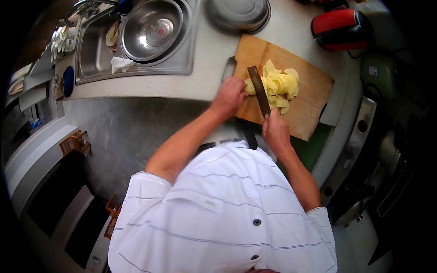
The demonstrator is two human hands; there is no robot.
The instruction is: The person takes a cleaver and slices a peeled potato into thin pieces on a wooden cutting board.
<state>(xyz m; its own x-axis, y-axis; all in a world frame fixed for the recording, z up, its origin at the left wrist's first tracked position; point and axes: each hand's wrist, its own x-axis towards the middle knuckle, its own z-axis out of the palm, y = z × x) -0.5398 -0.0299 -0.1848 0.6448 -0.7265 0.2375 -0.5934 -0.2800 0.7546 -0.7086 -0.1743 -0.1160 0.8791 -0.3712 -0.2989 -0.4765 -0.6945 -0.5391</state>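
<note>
A wooden cutting board (302, 107) lies at the counter's front edge. My right hand (276, 129) is closed round the handle of a knife (258, 90), whose wide dark blade points away from me. Left of the blade, my left hand (231, 96) has its fingers closed on a pale yellow piece of vegetable (249, 87), which reaches up to the blade. Thin yellow slices (286, 85) are heaped on the board just right of the knife. The knife hides where blade and piece meet.
A sink (96, 50) with a metal basin (152, 29) and a white cloth (121, 64) is at the upper left. Behind the board stands a metal bowl (237, 16). A red and black appliance (339, 28) sits at the upper right, a stove (359, 136) at the right.
</note>
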